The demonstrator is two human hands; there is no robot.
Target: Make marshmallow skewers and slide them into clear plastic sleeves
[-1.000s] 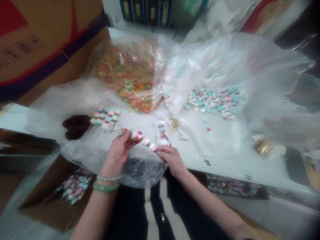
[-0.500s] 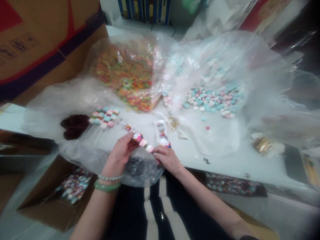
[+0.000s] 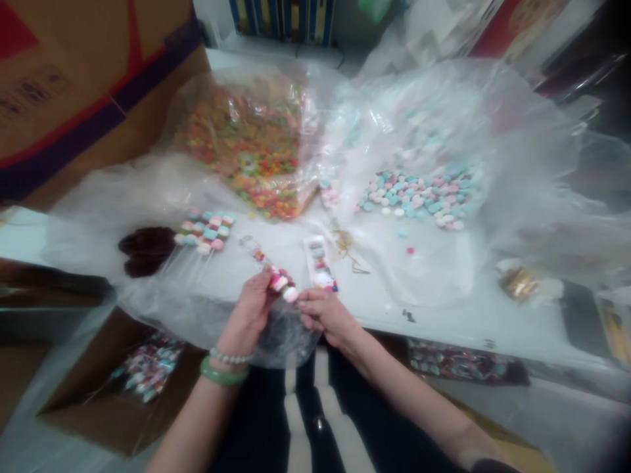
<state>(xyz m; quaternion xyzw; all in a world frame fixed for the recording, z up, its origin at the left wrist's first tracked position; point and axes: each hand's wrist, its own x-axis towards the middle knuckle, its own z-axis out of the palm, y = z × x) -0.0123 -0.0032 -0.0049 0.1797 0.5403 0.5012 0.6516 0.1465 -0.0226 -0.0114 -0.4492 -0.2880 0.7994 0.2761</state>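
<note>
With our left hand (image 3: 254, 302) pinching the wrapper (image 3: 257, 254) and our right hand (image 3: 328, 315) clamped on the near end of the skewer (image 3: 289, 294), partly inside it above the tabletop (image 3: 444, 323), we judge that off-axis pushing could snag and tear the wrapper.

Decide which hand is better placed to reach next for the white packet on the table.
Probably the right hand: it lies nearest the packet, though busy with the sweets; the left hand, on the wrapper, is farther.
</note>
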